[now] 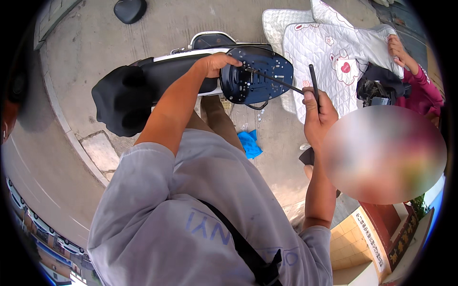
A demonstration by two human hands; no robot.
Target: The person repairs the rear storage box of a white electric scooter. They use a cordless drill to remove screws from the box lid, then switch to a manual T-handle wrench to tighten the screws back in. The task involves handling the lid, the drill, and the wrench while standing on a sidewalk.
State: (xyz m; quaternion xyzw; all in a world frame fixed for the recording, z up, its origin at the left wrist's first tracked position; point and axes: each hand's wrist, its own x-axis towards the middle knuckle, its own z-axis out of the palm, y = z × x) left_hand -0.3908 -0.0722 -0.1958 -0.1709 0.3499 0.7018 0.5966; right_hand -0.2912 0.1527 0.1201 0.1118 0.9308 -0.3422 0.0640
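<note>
A person in a grey T-shirt (205, 200), seen from above, leans over a white and black scooter (164, 58) on concrete ground. The left hand (217, 64) reaches in palm-down, its forefinger stretched onto a dark blue metal plate (274, 64) dotted with holes and small bright fittings. Whether those fingertips pinch anything is too small to tell.

The right hand (322, 114) is clamped, thumb on top, around a black tool (286, 85), where its long thin shaft meets a crossbar. The shaft slants from this grip toward the left fingertips, its far end just beside them at the plate; the crossbar pokes out above and below the right thumb.

Left of the left fingers lie the scooter's long black seat (167, 74) and, farther out, a bulky black cover (124, 97). Below those fingers, on the ground, is a crumpled blue bag (250, 144). Above and right of the right fingers spreads a white quilted cloth (296, 47) with a bear print; well beyond them, a co-worker's hand (400, 50), in a maroon sleeve (422, 88), touches its edge.
</note>
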